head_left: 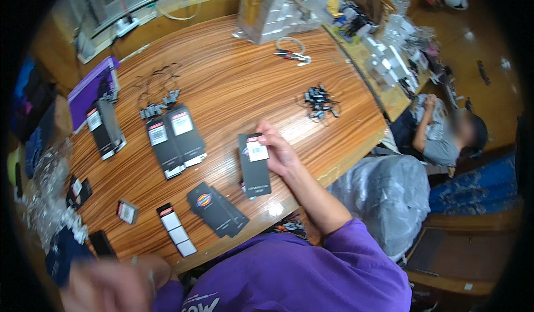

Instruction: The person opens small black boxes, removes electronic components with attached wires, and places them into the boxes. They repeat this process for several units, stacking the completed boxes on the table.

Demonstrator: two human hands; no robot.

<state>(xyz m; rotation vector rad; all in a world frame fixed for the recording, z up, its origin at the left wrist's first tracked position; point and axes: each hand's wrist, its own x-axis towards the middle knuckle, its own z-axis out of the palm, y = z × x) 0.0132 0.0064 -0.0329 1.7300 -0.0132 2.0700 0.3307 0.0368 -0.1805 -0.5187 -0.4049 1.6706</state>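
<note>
The left hand (111, 286), near left, is blurred and cut off; I cannot tell its grip. The right hand (279, 151) pinches a flat, rectangular dark card (256, 176) over the glossy wood-grained table's (239, 84) near side.

tag (256, 174): dark grey | table (222, 72): brown, streaked | shirt (289, 273): purple

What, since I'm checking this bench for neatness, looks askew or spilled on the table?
No spill shows. The dark tags near the front edge of the table are fanned unevenly rather than squared up, and the black strings farther right lie in a tangled heap.
</note>
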